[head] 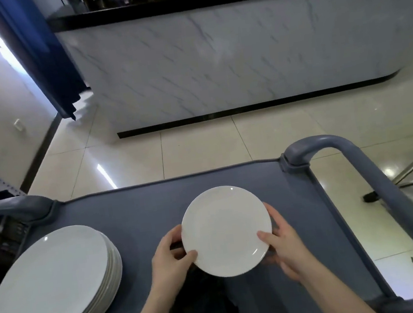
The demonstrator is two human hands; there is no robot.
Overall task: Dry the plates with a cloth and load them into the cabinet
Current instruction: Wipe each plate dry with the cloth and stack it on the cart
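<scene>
One cart (142, 212), plate (225, 230), perhaps marble counter (214, 63)

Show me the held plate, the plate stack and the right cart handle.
held plate (225, 230), head view, its centre.
plate stack (51, 279), head view, top plate's face.
right cart handle (324, 140), head view, its upper bend.

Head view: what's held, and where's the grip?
A small white plate, held by its rim: left hand on the left edge, right hand on the right edge, thumbs over the top.
</scene>
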